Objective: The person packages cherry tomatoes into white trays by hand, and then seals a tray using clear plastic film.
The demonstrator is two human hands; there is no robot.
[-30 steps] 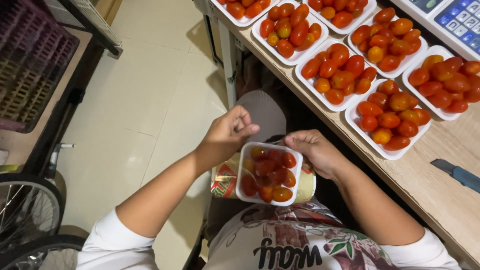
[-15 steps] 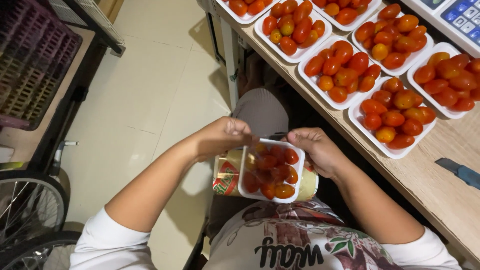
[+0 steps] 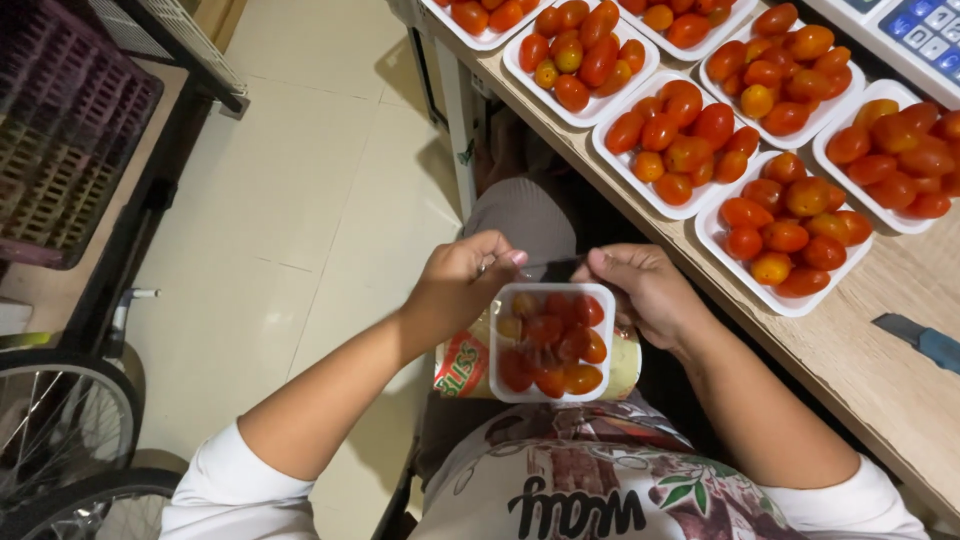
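Over my lap: tomato tray (image 3: 552, 341) on a roll (image 3: 462, 366). Left hand (image 3: 462, 283) and right hand (image 3: 640, 290) both pinch clear film (image 3: 545, 266) at its far edge.

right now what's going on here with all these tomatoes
A seated person holds a white tray of cherry tomatoes over their lap, on top of a roll with a printed label. The left hand and right hand meet at the tray's far edge, fingers pinching what looks like clear film stretched across it. Along the wooden table beside them sit more filled tomato trays, uncovered, with a blue-handled cutter lying nearby.
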